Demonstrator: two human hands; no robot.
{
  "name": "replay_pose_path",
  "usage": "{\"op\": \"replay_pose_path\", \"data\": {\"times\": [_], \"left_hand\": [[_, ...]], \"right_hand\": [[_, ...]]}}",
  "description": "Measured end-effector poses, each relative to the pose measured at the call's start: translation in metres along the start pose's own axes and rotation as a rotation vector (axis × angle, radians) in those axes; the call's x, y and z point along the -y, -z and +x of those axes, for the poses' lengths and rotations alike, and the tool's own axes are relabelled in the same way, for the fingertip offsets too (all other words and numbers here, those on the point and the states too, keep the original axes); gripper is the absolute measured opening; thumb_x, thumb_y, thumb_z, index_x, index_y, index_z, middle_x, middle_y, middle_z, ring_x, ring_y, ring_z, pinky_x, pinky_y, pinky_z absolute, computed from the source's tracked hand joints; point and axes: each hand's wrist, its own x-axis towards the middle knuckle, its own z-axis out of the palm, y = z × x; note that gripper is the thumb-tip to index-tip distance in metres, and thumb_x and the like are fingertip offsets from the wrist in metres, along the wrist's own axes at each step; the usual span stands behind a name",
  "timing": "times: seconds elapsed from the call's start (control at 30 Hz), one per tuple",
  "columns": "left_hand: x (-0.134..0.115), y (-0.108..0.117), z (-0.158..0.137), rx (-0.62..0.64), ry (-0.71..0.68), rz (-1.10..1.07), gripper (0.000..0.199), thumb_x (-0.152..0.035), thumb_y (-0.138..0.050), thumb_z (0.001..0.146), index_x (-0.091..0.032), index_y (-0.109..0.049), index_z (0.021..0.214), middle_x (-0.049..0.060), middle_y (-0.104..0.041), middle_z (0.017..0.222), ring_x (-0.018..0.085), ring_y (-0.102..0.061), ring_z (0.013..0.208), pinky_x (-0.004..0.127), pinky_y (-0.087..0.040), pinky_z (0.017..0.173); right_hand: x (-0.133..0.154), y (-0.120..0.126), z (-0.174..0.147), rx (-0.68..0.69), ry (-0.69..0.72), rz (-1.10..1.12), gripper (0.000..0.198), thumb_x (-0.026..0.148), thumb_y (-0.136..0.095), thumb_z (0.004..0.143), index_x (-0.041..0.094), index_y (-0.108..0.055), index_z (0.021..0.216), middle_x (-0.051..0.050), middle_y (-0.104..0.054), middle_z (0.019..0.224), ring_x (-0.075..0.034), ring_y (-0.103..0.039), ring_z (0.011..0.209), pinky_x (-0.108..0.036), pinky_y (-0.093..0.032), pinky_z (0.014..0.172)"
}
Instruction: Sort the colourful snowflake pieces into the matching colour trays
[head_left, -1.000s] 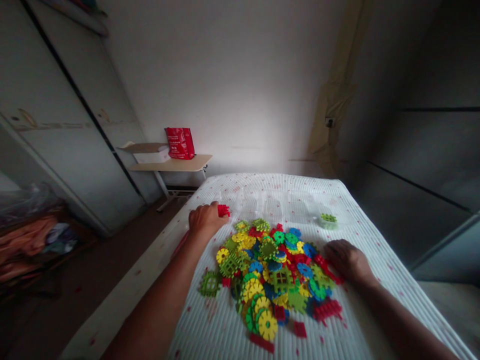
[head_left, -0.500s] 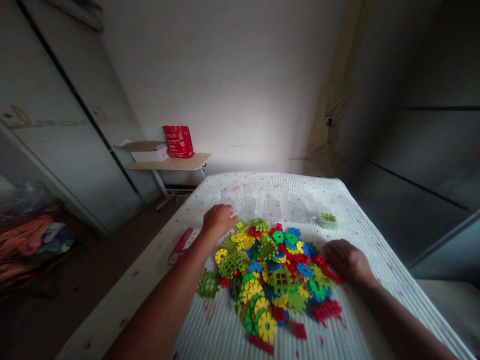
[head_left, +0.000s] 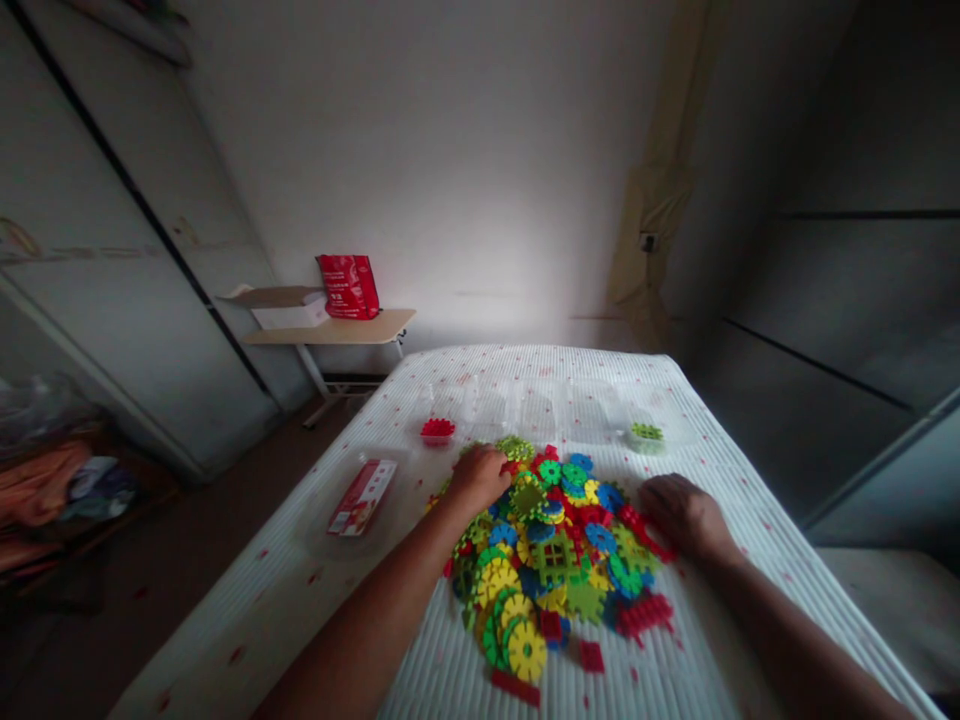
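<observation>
A heap of plastic building pieces in yellow, green, blue and red lies on the bed, with notched discs and square lattice pieces among them. My left hand is at the heap's far left edge, its fingers bent down close to a red piece. What is under the fingertips is hidden. At the heap's right side my right hand rests low, fingers loosely stretched, next to red toothed pieces. Beyond the heap stands a row of clear plastic compartments. Red pieces sit in the leftmost, green pieces in one at the right.
A clear tray or lid with a red and white label lies left of the heap. The bed has a white ribbed cover. Past its far left corner, a small table bears a red bag and a box.
My left hand has come back from beside the left compartment to the heap, moving right and nearer, uncovering the red pieces there. My right hand stays beside the heap. The view has shifted slightly.
</observation>
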Motion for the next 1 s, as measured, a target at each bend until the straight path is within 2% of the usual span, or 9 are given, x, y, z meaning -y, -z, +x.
{"op": "replay_pose_path", "data": {"times": [0.13, 0.27, 0.43, 0.5, 0.57, 0.63, 0.7, 0.83, 1.0], "left_hand": [[0.003, 0.002, -0.003, 0.004, -0.030, -0.039, 0.020, -0.023, -0.052, 0.077, -0.021, -0.069, 0.086, 0.005, -0.068, 0.094, 0.019, -0.060, 0.094, 0.027, -0.043, 0.084], [0.015, 0.008, -0.006, 0.043, -0.051, -0.120, 0.023, -0.025, -0.051, 0.078, -0.023, -0.068, 0.094, -0.001, -0.070, 0.089, 0.013, -0.062, 0.082, 0.020, -0.044, 0.072], [0.023, 0.013, -0.014, 0.022, -0.036, -0.148, 0.026, -0.019, -0.045, 0.081, -0.021, -0.068, 0.092, 0.001, -0.070, 0.085, 0.015, -0.061, 0.078, 0.022, -0.042, 0.069], [0.025, 0.011, -0.017, 0.000, -0.034, -0.153, 0.025, -0.019, -0.044, 0.081, -0.021, -0.068, 0.089, 0.002, -0.069, 0.085, 0.015, -0.061, 0.080, 0.022, -0.041, 0.070], [0.027, 0.008, -0.018, -0.031, -0.024, -0.164, 0.025, -0.018, -0.044, 0.082, -0.021, -0.067, 0.090, 0.002, -0.069, 0.089, 0.015, -0.061, 0.084, 0.022, -0.040, 0.072], [0.030, 0.006, -0.018, -0.071, 0.005, -0.171, 0.026, -0.017, -0.042, 0.083, -0.021, -0.067, 0.091, 0.003, -0.070, 0.091, 0.015, -0.061, 0.086, 0.022, -0.040, 0.074], [0.033, 0.006, -0.018, -0.110, 0.045, -0.172, 0.026, -0.016, -0.041, 0.083, -0.020, -0.067, 0.091, 0.003, -0.070, 0.090, 0.015, -0.062, 0.086, 0.022, -0.041, 0.075], [0.032, 0.009, -0.023, -0.174, 0.085, -0.178, 0.025, -0.015, -0.042, 0.083, -0.019, -0.066, 0.088, 0.004, -0.070, 0.086, 0.016, -0.062, 0.083, 0.022, -0.041, 0.073], [0.025, 0.008, -0.039, -0.286, 0.023, -0.313, 0.024, -0.015, -0.040, 0.083, -0.018, -0.063, 0.088, 0.003, -0.067, 0.081, 0.015, -0.062, 0.078, 0.022, -0.043, 0.069]], "right_hand": [[0.000, -0.002, 0.000, -0.013, -0.002, 0.016, 0.041, 0.035, -0.032, 0.092, 0.018, -0.064, 0.072, -0.008, -0.066, 0.070, -0.016, -0.057, 0.065, -0.025, -0.042, 0.060], [0.004, 0.003, 0.004, 0.008, -0.089, 0.109, 0.041, 0.039, -0.034, 0.090, 0.018, -0.062, 0.068, -0.008, -0.065, 0.070, -0.017, -0.057, 0.065, -0.026, -0.042, 0.061], [0.001, 0.027, 0.007, 0.212, -0.418, 0.489, 0.043, 0.052, -0.040, 0.083, 0.017, -0.060, 0.069, -0.002, -0.059, 0.060, -0.014, -0.052, 0.056, -0.025, -0.040, 0.051], [-0.001, 0.036, 0.005, 0.298, -0.450, 0.623, 0.044, 0.056, -0.046, 0.079, 0.016, -0.062, 0.071, -0.003, -0.062, 0.064, -0.015, -0.055, 0.061, -0.025, -0.042, 0.054], [-0.004, 0.040, 0.001, 0.385, -0.424, 0.713, 0.044, 0.057, -0.052, 0.075, 0.015, -0.064, 0.075, -0.005, -0.065, 0.072, -0.018, -0.057, 0.067, -0.027, -0.045, 0.059], [-0.005, 0.038, -0.001, 0.485, -0.397, 0.720, 0.041, 0.055, -0.056, 0.072, 0.015, -0.065, 0.079, -0.006, -0.066, 0.075, -0.018, -0.059, 0.067, -0.027, -0.045, 0.060], [-0.005, 0.034, -0.003, 0.545, -0.391, 0.616, 0.034, 0.050, -0.059, 0.071, 0.017, -0.066, 0.081, -0.005, -0.067, 0.076, -0.017, -0.059, 0.066, -0.026, -0.044, 0.059], [-0.002, 0.028, -0.003, 0.545, -0.402, 0.424, 0.027, 0.043, -0.061, 0.069, 0.020, -0.065, 0.084, -0.003, -0.067, 0.078, -0.016, -0.058, 0.068, -0.024, -0.042, 0.059], [0.002, 0.037, -0.002, 0.603, -0.418, 0.535, 0.018, 0.034, -0.060, 0.068, 0.018, -0.061, 0.075, -0.001, -0.063, 0.070, -0.013, -0.054, 0.062, -0.022, -0.039, 0.054]]}}
